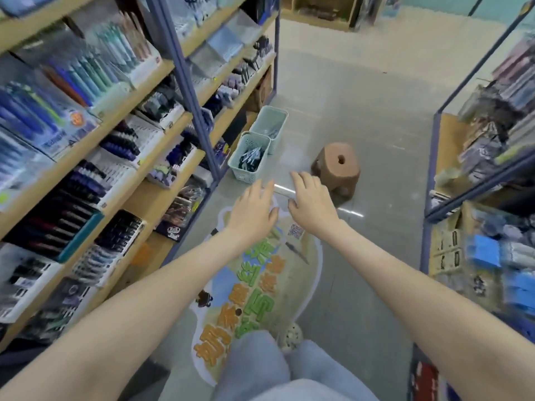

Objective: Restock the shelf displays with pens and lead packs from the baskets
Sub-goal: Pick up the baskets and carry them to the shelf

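Observation:
Two pale green baskets stand on the floor by the foot of the left shelf unit. The near basket [248, 156] holds dark packs; the far basket [270, 123] holds a few lighter items. My left hand [253, 209] and my right hand [311, 199] reach forward over the floor, side by side, short of the near basket. Both are empty, palms down, fingers apart. The left shelf unit [139, 96] carries rows of pens in display trays, blurred by motion.
A brown stump-shaped stool [337, 169] stands on the floor right of the baskets. A colourful floor sticker [254, 285] lies under my arms. A second shelf unit [477, 180] with stock lines the right side. The aisle runs ahead between the two units.

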The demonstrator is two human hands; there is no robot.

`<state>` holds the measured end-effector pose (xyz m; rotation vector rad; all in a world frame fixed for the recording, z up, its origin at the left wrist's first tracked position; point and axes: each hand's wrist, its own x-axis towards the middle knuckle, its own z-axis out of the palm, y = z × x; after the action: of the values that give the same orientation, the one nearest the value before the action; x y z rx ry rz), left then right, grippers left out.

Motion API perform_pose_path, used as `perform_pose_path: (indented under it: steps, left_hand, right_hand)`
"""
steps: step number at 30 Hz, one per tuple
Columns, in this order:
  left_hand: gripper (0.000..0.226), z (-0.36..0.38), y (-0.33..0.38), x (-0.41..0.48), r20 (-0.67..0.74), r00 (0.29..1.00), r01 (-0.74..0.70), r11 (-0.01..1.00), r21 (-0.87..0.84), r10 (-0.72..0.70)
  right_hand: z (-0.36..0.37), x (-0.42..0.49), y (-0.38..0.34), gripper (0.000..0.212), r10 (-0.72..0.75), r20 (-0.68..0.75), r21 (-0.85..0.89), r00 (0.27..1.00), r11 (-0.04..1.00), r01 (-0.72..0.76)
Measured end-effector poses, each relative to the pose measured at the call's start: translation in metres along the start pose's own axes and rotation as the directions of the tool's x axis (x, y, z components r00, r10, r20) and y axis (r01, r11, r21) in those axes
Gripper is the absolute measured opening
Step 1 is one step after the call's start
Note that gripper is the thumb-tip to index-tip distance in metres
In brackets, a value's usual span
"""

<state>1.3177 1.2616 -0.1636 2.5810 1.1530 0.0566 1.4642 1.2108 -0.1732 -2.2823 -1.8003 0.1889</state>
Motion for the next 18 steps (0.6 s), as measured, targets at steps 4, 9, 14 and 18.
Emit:
perform_pose_path:
  steps: [4,9,14,18]
  left_hand:
    - [0.062,-0.019,-0.016,0.090,-0.036,0.996,0.080,0.996,-0.025,-0.081]
    - [0.063,-0.041,-0.045,0.214,-0.061,0.994,0.093,0.996,0.018,-0.091]
    - [0.061,-0.053,-0.084,0.336,-0.028,0.997,0.077,0.995,0.055,-0.076]
    - [0.060,-0.070,-0.111,0.415,-0.029,0.988,0.152,0.988,0.036,-0.151]
  right_hand:
    - [-0.002,0.097,0.023,0.057,-0.098,0.044,0.021,0.994,0.995,0.097]
    - [0.004,0.222,0.050,0.057,-0.159,0.037,0.061,0.987,0.986,0.157]
    - [0.011,0.353,0.081,0.057,-0.210,0.065,0.063,0.975,0.976,0.206]
    - [0.006,0.450,0.098,0.057,-0.263,0.103,0.043,0.959,0.965,0.259]
